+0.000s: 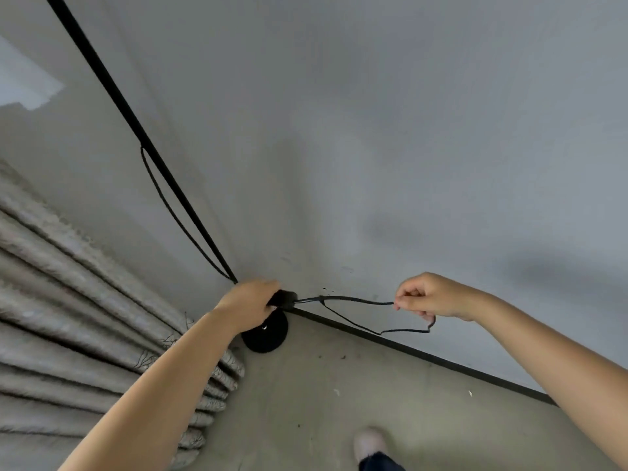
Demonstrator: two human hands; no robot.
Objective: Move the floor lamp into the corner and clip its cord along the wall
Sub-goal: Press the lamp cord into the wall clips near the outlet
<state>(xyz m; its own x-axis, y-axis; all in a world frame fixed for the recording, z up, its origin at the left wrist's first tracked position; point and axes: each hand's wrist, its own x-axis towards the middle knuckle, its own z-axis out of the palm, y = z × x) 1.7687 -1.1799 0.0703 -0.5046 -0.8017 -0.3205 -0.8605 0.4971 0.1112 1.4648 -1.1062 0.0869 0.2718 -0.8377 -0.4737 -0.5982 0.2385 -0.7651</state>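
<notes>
The left hand (251, 305) is closed around a small black bundled part of the cord (283, 298), perhaps a plug or clip, though it is too dark and blurred to say which; it presses that piece low against the plain grey wall (373, 147), just above the dark skirting strip (424, 355). This looks like an anchoring grip, fixing one end so the line can be drawn out. Running away from that hand to the right, the thin black lamp cord (356, 300) stretches nearly level to the right hand (426, 295), whose fingertips are pinched together on it, with a slack loop sagging below and curling back under the knuckles. Holding it taut and parallel to the skirting seems meant to set the cord's run along the wall before clipping. Directly beneath the left hand sits the round black lamp base (266, 336) on the grey concrete floor (323, 402), tucked close into the corner, so the moving part of the task appears done. From behind that hand the slim black lamp pole (136, 127) rises up and to the left, with another length of cord hanging beside it. Further left hang pleated beige curtains (68, 300). Near the bottom edge, below the right hand, a pale shoe (370, 443) stands on the floor.
</notes>
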